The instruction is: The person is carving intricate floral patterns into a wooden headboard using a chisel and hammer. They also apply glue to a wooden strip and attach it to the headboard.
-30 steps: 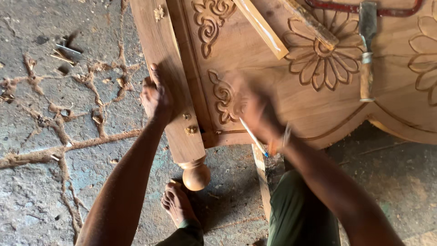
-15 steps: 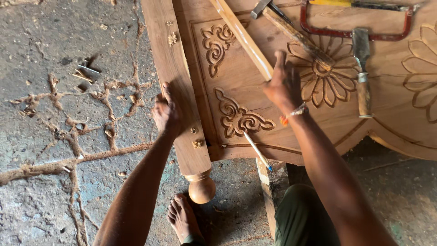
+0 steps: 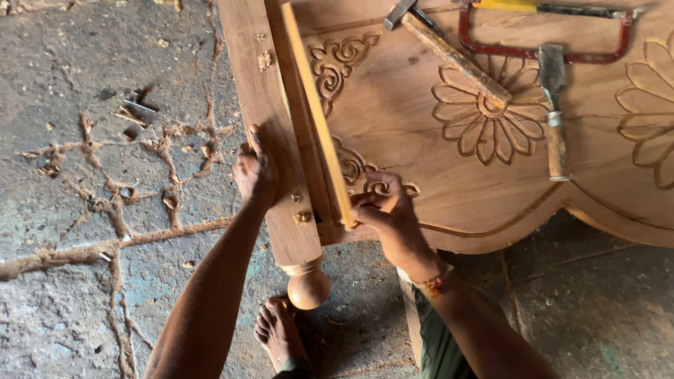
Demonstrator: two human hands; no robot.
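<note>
A carved wooden panel [image 3: 449, 175] with flower and scroll carvings lies flat in front of me, joined to a thick side post [image 3: 263, 105] ending in a turned knob. My left hand [image 3: 254, 172] grips the outer edge of that post. My right hand [image 3: 386, 214] pinches the near end of a long thin wooden strip [image 3: 314, 112], which lies along the seam between post and panel.
A hammer [image 3: 449, 52], a chisel [image 3: 553, 112] and a red-framed saw [image 3: 544, 31] rest on the panel. The cracked concrete floor [image 3: 91, 210] at left is littered with wood chips. My bare foot [image 3: 279, 333] stands below the post's knob.
My right hand came back from the flower carving and took hold of the thin strip, which now lies along the post seam. The left hand stayed on the post.
</note>
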